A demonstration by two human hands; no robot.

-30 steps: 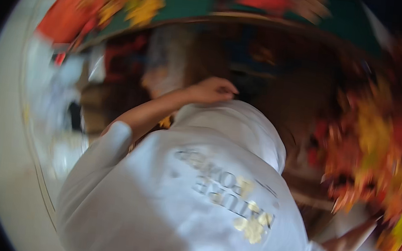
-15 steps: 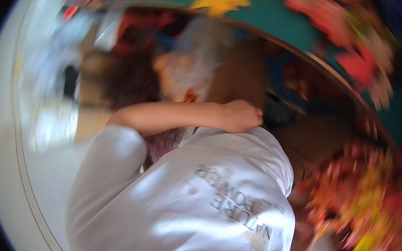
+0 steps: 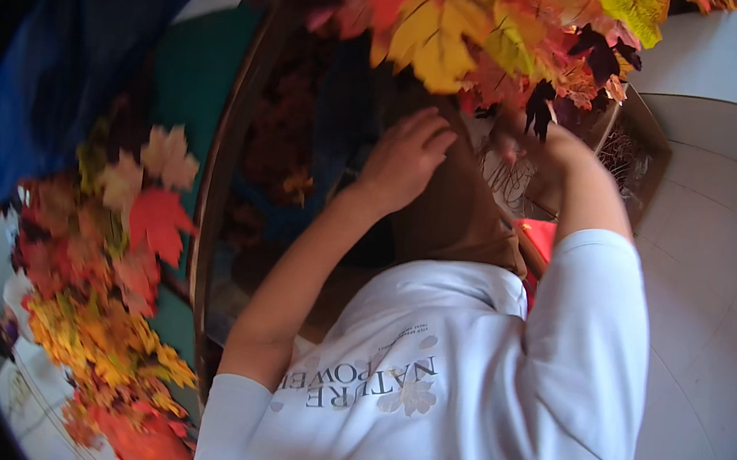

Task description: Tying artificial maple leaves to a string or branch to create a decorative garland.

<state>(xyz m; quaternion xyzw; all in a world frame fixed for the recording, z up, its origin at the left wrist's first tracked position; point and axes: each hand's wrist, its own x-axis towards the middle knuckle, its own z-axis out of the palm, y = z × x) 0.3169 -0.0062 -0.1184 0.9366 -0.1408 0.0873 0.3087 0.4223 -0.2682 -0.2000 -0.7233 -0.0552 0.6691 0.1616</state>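
My left grip (image 3: 408, 155) is half spread, fingers bent, near my brown cloth trouser leg (image 3: 447, 207). Partly covering my right grip (image 3: 512, 145) is a dense bunch of red, orange and yellow maple-shaped leaves (image 3: 442, 42); whether I hold it, I cannot tell.
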